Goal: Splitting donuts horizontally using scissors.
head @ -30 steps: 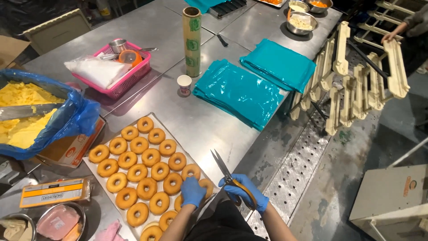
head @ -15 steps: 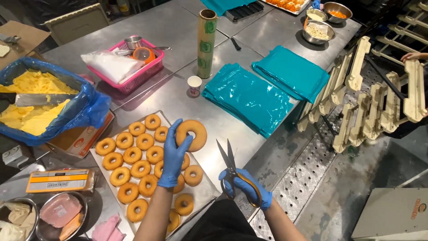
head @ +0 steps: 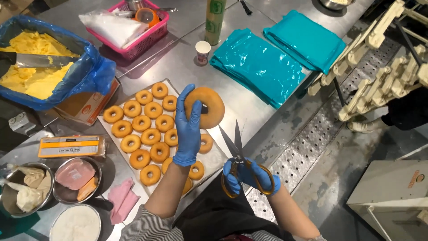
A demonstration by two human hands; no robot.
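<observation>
Left hand (head: 187,129) pinching doughnut (head: 206,107) upright at frame centre, just up-left of open scissors (head: 236,149) gripped in right hand (head: 249,176), blades pointing up.

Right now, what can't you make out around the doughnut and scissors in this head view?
- Doughnuts under the left hand and raised doughnut: tray count unclear.
- Scissors handles: wrapped by the right hand.
- Yellow mass in the blue-lined box: cut off by the left edge.
- Paper cup contents: too small.
</observation>
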